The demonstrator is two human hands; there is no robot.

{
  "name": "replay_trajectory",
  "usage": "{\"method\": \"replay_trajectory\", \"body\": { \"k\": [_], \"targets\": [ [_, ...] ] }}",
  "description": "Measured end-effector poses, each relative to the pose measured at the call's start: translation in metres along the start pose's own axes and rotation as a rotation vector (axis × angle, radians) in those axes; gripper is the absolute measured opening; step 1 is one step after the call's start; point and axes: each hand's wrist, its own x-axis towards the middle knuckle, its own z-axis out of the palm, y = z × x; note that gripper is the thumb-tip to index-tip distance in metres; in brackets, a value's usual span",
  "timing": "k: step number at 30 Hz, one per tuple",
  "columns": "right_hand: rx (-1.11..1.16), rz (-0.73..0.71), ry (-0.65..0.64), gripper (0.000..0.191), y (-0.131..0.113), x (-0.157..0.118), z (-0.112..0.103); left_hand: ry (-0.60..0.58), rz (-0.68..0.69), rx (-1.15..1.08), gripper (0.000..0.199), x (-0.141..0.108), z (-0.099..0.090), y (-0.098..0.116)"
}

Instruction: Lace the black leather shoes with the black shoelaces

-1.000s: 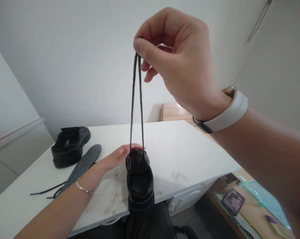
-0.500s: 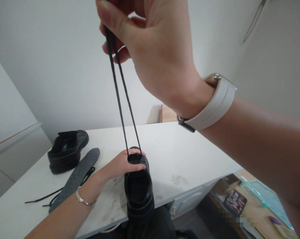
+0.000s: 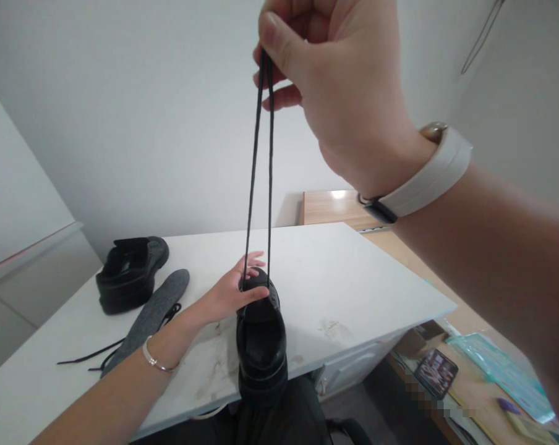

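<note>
Black lace [image 3: 271,154], threaded but untied, rose from near shoe [image 3: 261,364] at white table's [image 3: 376,278] front edge, pinched by right hand [image 3: 344,80] above table. Left hand [image 3: 224,296] spread open, thumb across shoe. Insole [image 3: 152,318], unfitted, lay on table's left beside far shoe [image 3: 126,290].

Black shoelace [image 3: 271,154] above black shoe [image 3: 261,346].
</note>
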Motion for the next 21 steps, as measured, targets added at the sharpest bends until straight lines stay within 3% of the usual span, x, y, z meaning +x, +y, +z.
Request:
{"method": "replay_trajectory", "body": {
  "k": [3,5,8,12,16,21],
  "targets": [
    [-0.052,0.026,-0.023,0.03,-0.003,-0.005,-0.003,0.477,0.305,0.021,0.041,-0.003,-0.006,0.038],
    [-0.052,0.045,-0.023,0.032,-0.006,-0.008,-0.002,0.604,0.469,0.1,0.021,-0.001,-0.011,0.073],
    [-0.049,0.055,-0.025,0.028,-0.011,-0.01,0.0,0.592,0.581,0.227,0.023,0.008,-0.018,0.121],
    [-0.084,0.042,-0.046,0.028,-0.015,-0.011,0.002,0.617,0.604,0.285,0.021,0.026,-0.027,0.159],
    [-0.12,0.038,-0.019,0.032,-0.019,-0.014,0.002,0.474,0.602,-0.017,0.007,0.042,-0.033,0.182],
    [-0.053,0.174,0.056,0.034,-0.023,-0.021,0.002,0.319,0.551,-0.324,0.025,0.054,-0.04,0.191]
  ]
}}
